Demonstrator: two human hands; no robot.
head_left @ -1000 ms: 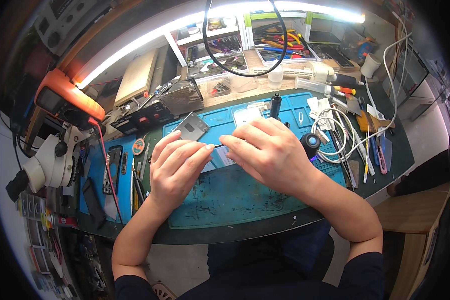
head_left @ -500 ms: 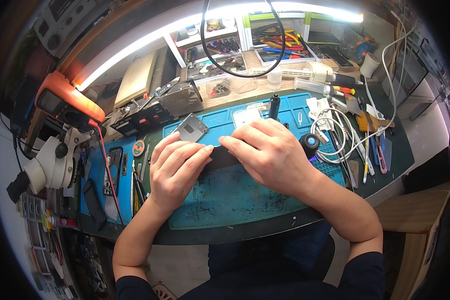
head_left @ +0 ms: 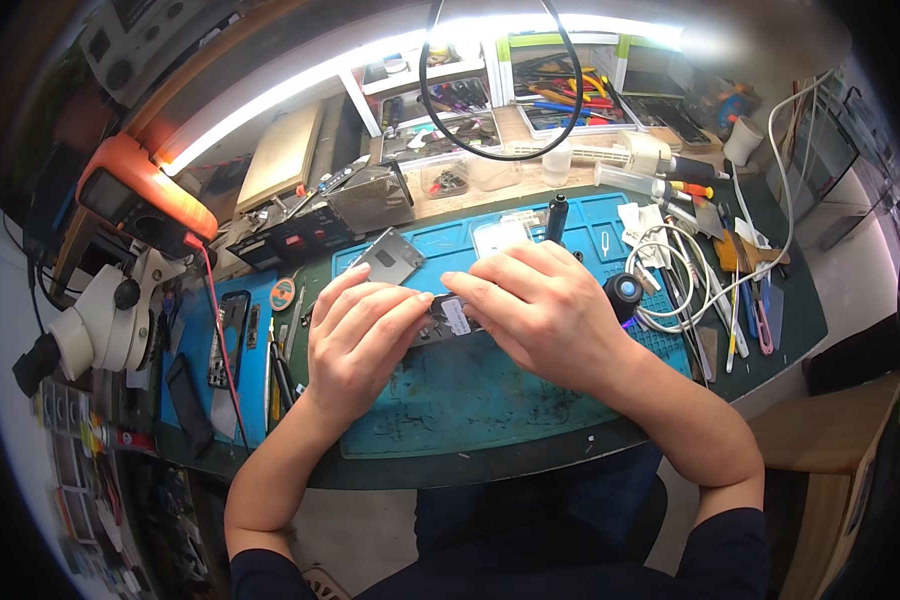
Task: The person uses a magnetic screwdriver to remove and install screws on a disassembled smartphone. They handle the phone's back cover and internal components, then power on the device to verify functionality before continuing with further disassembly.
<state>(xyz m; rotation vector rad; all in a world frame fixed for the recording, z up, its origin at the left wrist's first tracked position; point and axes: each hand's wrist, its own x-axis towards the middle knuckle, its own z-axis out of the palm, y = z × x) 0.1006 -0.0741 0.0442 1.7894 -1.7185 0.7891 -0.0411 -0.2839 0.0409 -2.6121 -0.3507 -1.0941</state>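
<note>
Between both hands, above the middle of the blue work mat (head_left: 450, 400), is a dark flat phone part (head_left: 457, 315) with a pale label on the side facing me. My left hand (head_left: 368, 335) pinches its left end between thumb and fingers. The right end is gripped by my right hand (head_left: 535, 310), whose fingers cover much of it. Just beyond my left fingertips a grey phone panel (head_left: 394, 258) lies tilted on the mat. A black screwdriver (head_left: 557, 217) stands upright behind my right hand, beside a small clear tray (head_left: 497, 235).
An orange multimeter (head_left: 142, 195) and a white microscope arm (head_left: 100, 315) stand at the left, near a phone frame (head_left: 230, 340). A coiled white cable (head_left: 680, 275), a round black-and-blue bottle (head_left: 624, 290) and several hand tools lie at the right. A black cable loop (head_left: 425, 85) hangs ahead.
The phone part has turned in my fingers, so its labelled face now shows where a plain dark face was. Both hands keep their hold and have barely shifted.
</note>
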